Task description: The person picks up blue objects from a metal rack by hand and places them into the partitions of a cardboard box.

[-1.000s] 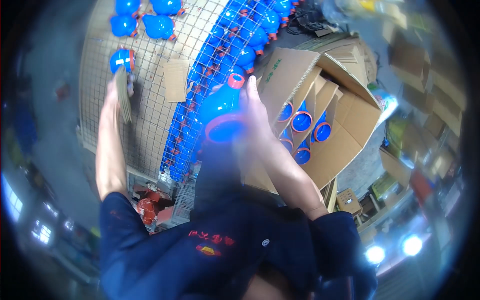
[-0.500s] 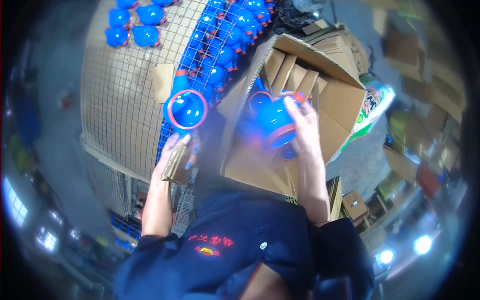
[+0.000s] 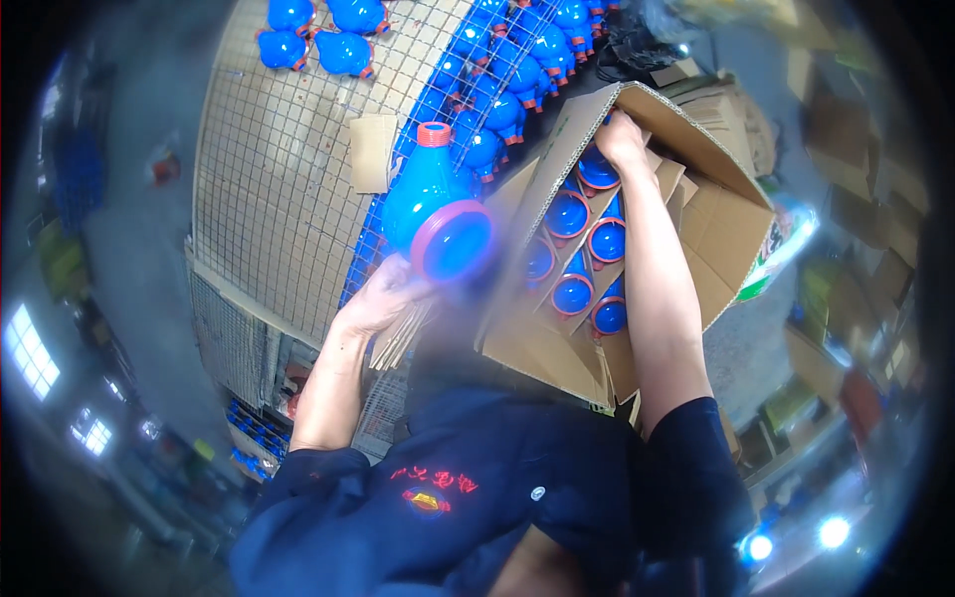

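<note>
My left hand [image 3: 383, 297] is closed on the lower side of a shiny blue flask-shaped vessel [image 3: 423, 194] with a ridged red neck and a wide red-rimmed mouth. Folded cardboard pieces [image 3: 400, 338] are also tucked in that hand, below the vessel. To the right, my right hand [image 3: 621, 139] reaches into the far end of an open cardboard box [image 3: 537, 350]. Its fingers are curled and partly hidden, against another blue vessel [image 3: 599, 171]. Several similar vessels, such as this one [image 3: 572, 295], sit between cardboard dividers [image 3: 668, 184], red-rimmed mouths facing up.
A wire-mesh surface [image 3: 288, 159] at the left carries more blue vessels [image 3: 344, 54] and a cardboard piece [image 3: 373, 153]. Many blue vessels [image 3: 505, 111] are crowded beside the mesh. Stacked cardboard [image 3: 731, 119] and black plastic [image 3: 637, 50] lie behind the box.
My right hand has carried its blue vessel away from me, down into the box's far end. The left hand's vessel has turned, its neck now showing. Several boxed vessels have come into view.
</note>
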`<state>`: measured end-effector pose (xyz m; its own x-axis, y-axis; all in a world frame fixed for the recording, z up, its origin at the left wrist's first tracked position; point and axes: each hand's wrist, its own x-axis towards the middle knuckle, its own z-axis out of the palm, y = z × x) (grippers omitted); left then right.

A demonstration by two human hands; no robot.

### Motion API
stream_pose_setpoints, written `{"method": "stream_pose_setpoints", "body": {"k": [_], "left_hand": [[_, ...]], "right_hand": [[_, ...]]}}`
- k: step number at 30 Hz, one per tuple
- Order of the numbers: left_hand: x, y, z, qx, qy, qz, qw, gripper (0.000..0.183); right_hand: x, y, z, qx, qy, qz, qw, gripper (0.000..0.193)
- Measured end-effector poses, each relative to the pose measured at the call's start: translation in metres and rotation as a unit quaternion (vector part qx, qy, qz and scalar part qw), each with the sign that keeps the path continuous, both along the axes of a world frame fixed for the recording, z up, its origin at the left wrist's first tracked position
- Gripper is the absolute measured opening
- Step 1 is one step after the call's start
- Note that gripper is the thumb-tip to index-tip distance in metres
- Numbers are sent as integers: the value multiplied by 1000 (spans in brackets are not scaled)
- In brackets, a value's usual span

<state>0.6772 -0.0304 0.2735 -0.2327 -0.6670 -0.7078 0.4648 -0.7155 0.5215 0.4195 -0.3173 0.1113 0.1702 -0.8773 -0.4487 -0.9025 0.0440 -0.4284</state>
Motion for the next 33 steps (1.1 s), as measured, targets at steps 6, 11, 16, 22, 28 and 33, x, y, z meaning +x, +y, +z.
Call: {"method": "stream_pose_setpoints", "body": {"k": [6,11,16,22,28,33], "left_hand": [[-3,-7,21,-52,-101,-141,983,25],[-35,-72,45,-296,-301,-454,785,36],[71,-150,-35,-45,-561,-70,824,41],[226,-212,-185,171,-750,-95,631,124],[245,-214,-187,165,-707,-114,678,104],[174,-131,-144,77,-106,249,960,41]], "right_hand": [[19,83,122,-157,-303,-123,932,31],[1,142,200,282,-607,-280,688,35],[-58,138,172,65,-536,-391,745,26],[-72,86,110,-257,-279,-268,885,18],[-76,32,43,-100,-18,-151,983,47],[-106,3,-22,2,129,-47,991,46]]}}
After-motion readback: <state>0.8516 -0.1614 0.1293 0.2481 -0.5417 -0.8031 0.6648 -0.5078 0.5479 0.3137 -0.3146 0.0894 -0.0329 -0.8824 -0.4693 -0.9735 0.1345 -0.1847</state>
